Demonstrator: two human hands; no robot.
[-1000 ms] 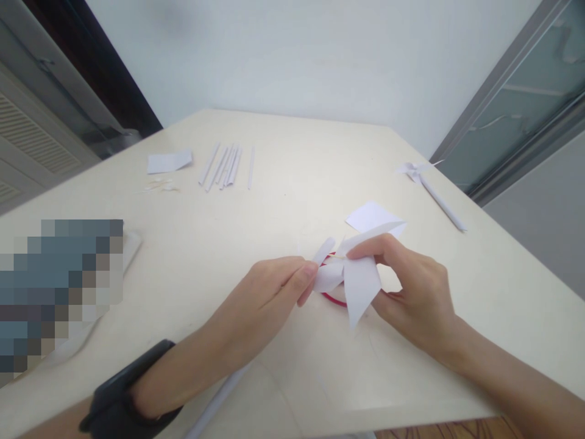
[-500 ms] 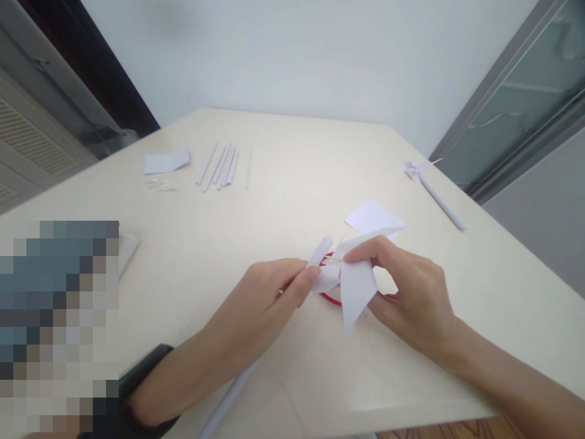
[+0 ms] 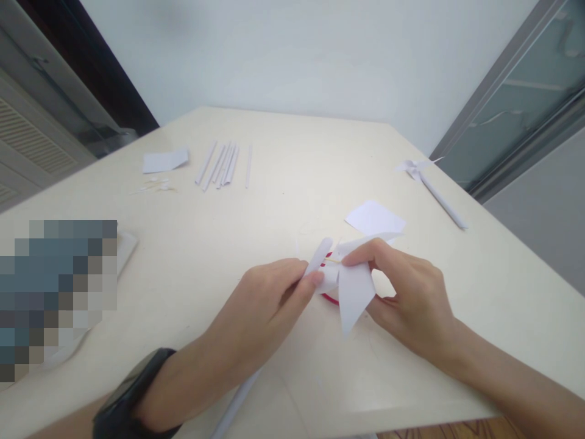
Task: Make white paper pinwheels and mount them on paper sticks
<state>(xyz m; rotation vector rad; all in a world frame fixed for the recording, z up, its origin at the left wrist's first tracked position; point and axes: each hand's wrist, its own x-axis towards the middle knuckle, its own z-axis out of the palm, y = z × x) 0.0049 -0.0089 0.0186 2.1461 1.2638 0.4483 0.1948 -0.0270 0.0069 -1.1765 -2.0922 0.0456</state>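
Clasping a white paper tube (image 3: 319,256) in left grip (image 3: 267,305), tilted, with upper end protruding to the right. Pinching a white paper pinwheel (image 3: 355,292) near its centre in right grip (image 3: 406,286) — narrow, just right of the tube, over the near part of the surface (image 3: 292,207). Visible between tube and pinwheel: a thin yellowish stick (image 3: 332,261); cannot tell how deep in either. Partly hidden behind: a red curved object (image 3: 329,299). Just beyond: a flat paper sheet (image 3: 372,214). Farther right: a second pinwheel (image 3: 434,190). Far left — rolled tubes (image 3: 231,167), folded paper (image 3: 165,161), cotton swabs (image 3: 165,189).
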